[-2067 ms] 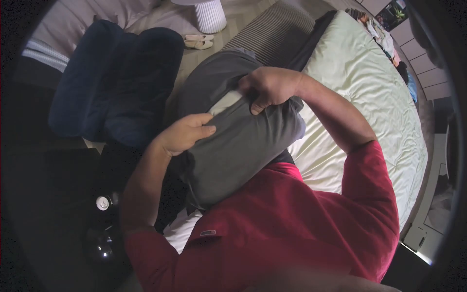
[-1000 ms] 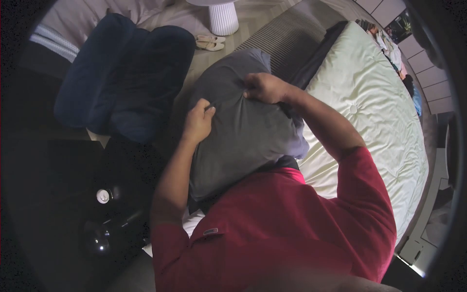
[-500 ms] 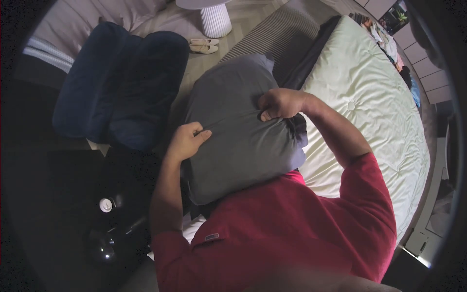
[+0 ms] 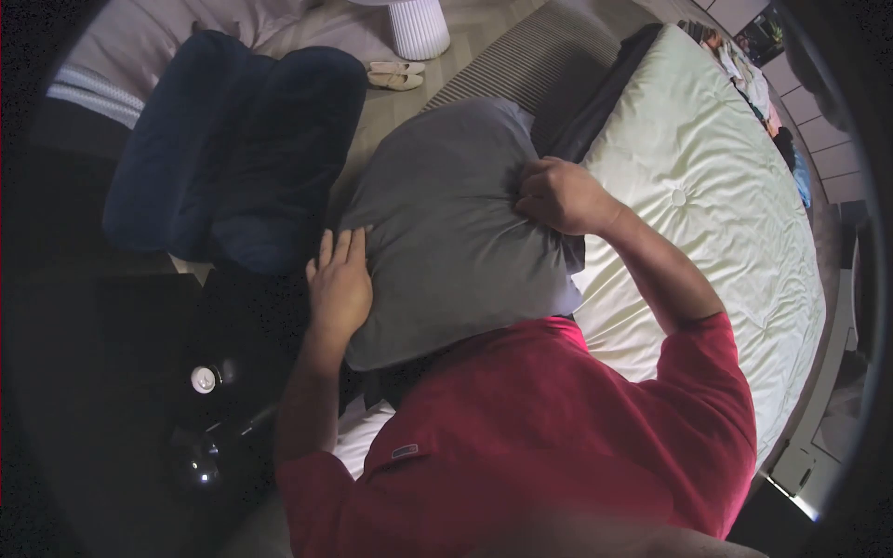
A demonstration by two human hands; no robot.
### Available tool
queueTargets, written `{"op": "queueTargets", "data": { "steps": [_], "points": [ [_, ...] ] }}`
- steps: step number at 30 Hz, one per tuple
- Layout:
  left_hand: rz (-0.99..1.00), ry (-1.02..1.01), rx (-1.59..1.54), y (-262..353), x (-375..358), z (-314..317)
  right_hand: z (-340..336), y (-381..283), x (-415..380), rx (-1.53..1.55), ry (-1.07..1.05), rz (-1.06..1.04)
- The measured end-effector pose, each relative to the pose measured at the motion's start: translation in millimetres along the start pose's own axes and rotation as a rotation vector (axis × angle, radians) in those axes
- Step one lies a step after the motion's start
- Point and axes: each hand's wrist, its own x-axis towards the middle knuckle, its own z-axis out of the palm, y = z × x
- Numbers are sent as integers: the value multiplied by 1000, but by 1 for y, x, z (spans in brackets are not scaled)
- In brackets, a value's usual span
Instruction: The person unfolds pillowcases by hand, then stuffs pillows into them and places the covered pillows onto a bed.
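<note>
A plump pillow (image 4: pixel 456 232) in a dark grey pillowcase is held in front of my red shirt. My left hand (image 4: pixel 340 286) lies along its left side, fingers stretched out and apart, palm against the cloth. On the upper right, my right hand (image 4: pixel 566 195) is closed on the grey fabric, and creases run from its grip across the pillow. Its fingertips are partly hidden in the folds. To the right of the pillow spreads a pale green quilt (image 4: pixel 693 223) on the bed.
A navy cushioned seat (image 4: pixel 233 149) stands at the left. Beyond it are beige shoes (image 4: pixel 395 76) and a white fluted table base (image 4: pixel 419 30). A dark bedside surface at lower left carries a small white-topped object (image 4: pixel 203 379) and something glassy. Clothes (image 4: pixel 744 79) lie along the bed's far edge.
My left hand has moved from gripping the pillow's front to its left edge, its fingers now spread. My right hand has shifted slightly right, still gripping, and the pillow's creases have changed.
</note>
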Motion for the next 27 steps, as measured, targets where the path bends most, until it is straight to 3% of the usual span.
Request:
{"op": "queueTargets", "data": {
  "steps": [6, 9, 12, 15, 18, 21, 24, 27],
  "points": [
    [72, 507, 260, 13, 4, 35, 10, -13, 4, -322, 420, -222],
    [224, 908, 143, 5, 15, 44, 6, -20, 11, -367, 613, -334],
    [84, 917, -3, -15, 24, 50, 7, -21, 14, -394, 639, -318],
    [-103, 619, -122, -34, 30, 51, 8, -17, 9, -443, 592, -194],
    [-84, 756, -15, -38, 18, 51, -3, -11, -4, -516, 502, -50],
    [-20, 941, 56, -32, -1, 47, -3, -8, -23, -498, 525, -68],
    [12, 974, 39, -29, -9, 66, 9, -5, -31, -484, 421, -80],
    [68, 916, 50, -33, -17, 82, 19, -4, -36, -538, 317, 131]
  ]
}}
